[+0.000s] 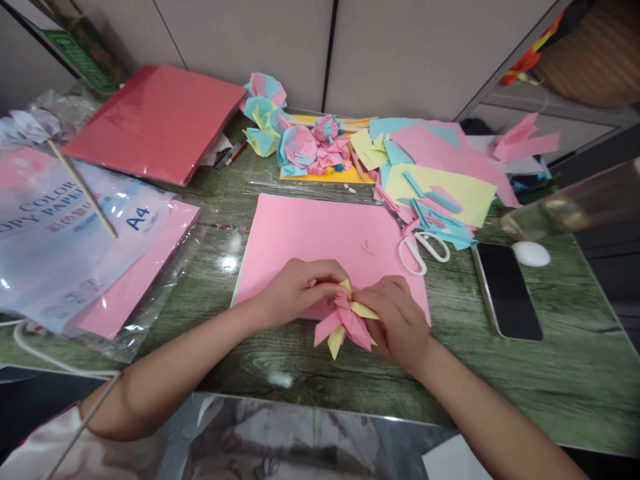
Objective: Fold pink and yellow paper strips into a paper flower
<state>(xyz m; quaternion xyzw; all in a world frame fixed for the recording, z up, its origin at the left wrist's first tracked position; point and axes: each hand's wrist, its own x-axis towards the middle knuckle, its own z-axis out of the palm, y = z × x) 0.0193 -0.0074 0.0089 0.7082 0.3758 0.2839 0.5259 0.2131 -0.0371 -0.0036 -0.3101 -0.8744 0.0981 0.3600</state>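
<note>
A folded pink and yellow paper piece (345, 325) with pointed flaps sits between both hands over the near edge of a pink paper sheet (320, 233). My left hand (295, 290) pinches its top from the left, fingers closed. From the right, my right hand (397, 320) grips the same piece, fingers curled around it. Both hands rest low over the green wood-grain table (500, 380).
White-handled scissors (420, 250) lie right of the pink sheet, a black phone (507, 290) and a white oval object (531, 253) further right. Paper scraps (435, 193) and folded paper flowers (300, 143) lie behind. A red paper pack (160, 120) and an A4 colour paper pack (65, 227) lie left.
</note>
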